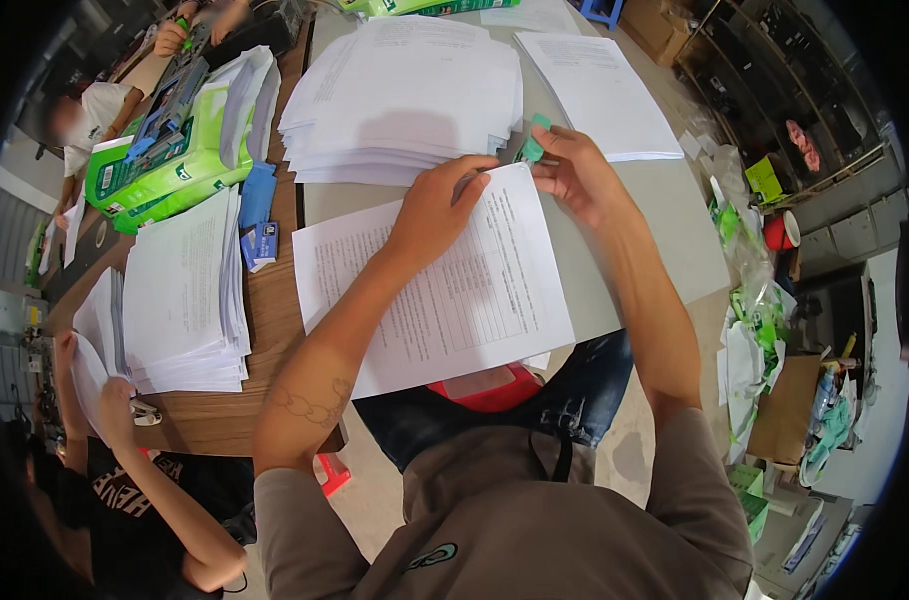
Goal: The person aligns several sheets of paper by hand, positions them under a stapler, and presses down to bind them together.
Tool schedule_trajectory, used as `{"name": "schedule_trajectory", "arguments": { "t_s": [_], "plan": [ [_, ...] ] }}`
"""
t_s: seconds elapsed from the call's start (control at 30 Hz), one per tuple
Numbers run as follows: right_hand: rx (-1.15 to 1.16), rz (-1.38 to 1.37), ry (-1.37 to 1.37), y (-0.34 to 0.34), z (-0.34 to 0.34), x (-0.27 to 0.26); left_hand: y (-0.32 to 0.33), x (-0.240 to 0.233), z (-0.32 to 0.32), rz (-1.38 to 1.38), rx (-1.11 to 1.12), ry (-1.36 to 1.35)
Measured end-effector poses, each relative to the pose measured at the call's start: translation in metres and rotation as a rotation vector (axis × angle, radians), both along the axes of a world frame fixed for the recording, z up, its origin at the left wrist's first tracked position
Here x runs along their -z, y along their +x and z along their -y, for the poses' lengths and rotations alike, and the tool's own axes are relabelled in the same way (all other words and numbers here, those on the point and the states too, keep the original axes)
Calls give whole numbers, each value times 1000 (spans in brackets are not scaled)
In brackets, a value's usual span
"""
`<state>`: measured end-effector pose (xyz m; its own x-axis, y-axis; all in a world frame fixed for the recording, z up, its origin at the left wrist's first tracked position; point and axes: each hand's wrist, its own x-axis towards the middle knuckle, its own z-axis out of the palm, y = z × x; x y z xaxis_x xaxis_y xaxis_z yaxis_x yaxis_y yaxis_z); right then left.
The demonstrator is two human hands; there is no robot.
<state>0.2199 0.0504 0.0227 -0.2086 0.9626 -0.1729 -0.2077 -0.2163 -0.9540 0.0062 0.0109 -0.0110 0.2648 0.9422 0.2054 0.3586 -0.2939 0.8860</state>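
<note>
Printed sheets lie at a slant on the grey table before me, jutting over its near edge. My left hand rests on their upper part, thumb and fingers near the top edge. Between the fingers of my right hand is a green stapler, placed at the sheets' top right corner; its jaws are partly hidden. Beyond my hands stands a thick, fanned stack of printed paper. Another stack of printed sheets lies at the back right.
To the left, a wooden table bears a paper pile, a small blue box and green paper packaging. A person's hands hold sheets at the lower left; another person's hands are at the top left.
</note>
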Motion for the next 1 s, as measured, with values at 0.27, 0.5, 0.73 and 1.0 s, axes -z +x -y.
{"name": "schedule_trajectory", "arguments": {
  "t_s": [0.27,0.5,0.73,1.0],
  "plan": [
    [263,772,383,16,-2,8,0,-1,1,17,-4,89],
    [105,697,540,39,18,1,0,-13,6,39,-34,19],
    [-36,12,301,63,145,7,1,-67,15,117,-95,179],
    [292,-133,371,53,186,8,11,-125,60,302,-122,212]
  ]
}}
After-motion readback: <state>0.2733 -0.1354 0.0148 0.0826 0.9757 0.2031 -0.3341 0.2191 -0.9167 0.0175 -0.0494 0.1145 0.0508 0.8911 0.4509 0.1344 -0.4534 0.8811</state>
